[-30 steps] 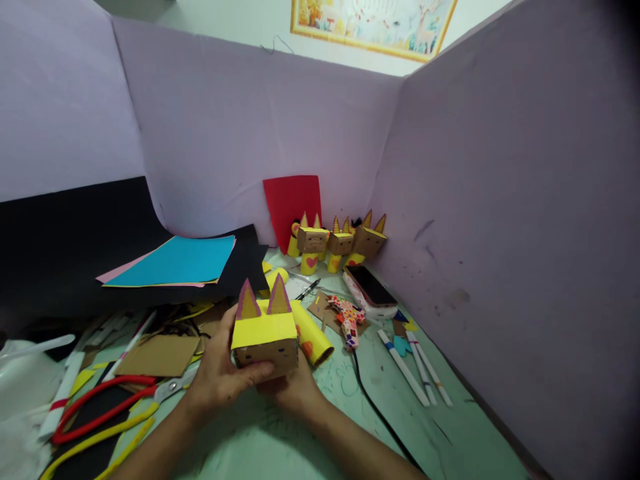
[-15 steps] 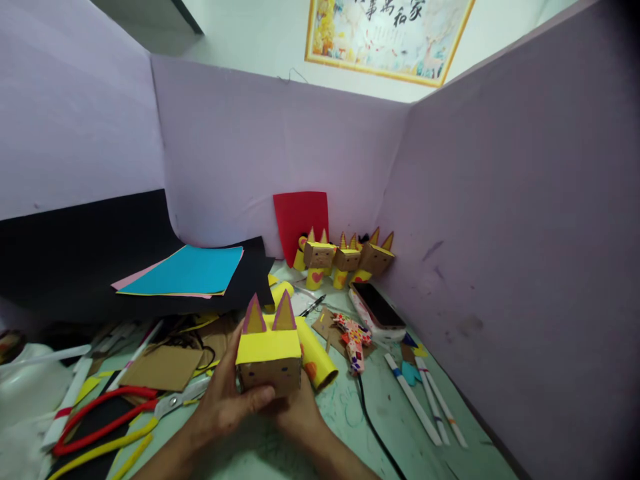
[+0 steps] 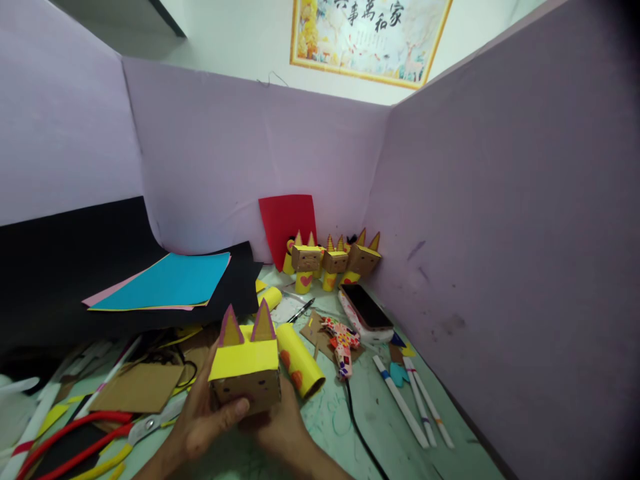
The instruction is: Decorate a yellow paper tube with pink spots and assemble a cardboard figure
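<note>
A small cardboard box head (image 3: pixel 245 363) with a yellow top, two pointed purple-edged ears and dotted eyes is held up above the table. My left hand (image 3: pixel 213 420) grips its left side, thumb across the lower front. Under and behind the box's right side is my right hand (image 3: pixel 283 417); its fingers are mostly hidden, but it appears to support the box. A yellow paper tube (image 3: pixel 301 363) with orange spots lies just right of the box. Finished-looking figures (image 3: pixel 306 263) with similar heads on yellow tubes stand in the back corner.
Red-handled scissors (image 3: pixel 105 433) and cardboard scraps (image 3: pixel 140 387) lie at left. A patterned glue gun (image 3: pixel 344 343) with a black cord, a phone (image 3: pixel 367 307) and several markers (image 3: pixel 400 400) are on the right. Blue paper (image 3: pixel 175 280) sits on black sheets; purple panels (image 3: pixel 260 147) enclose the table.
The whole scene has shifted left in view as the camera turned slightly right. The box head stays in both hands, now a little lower in view.
</note>
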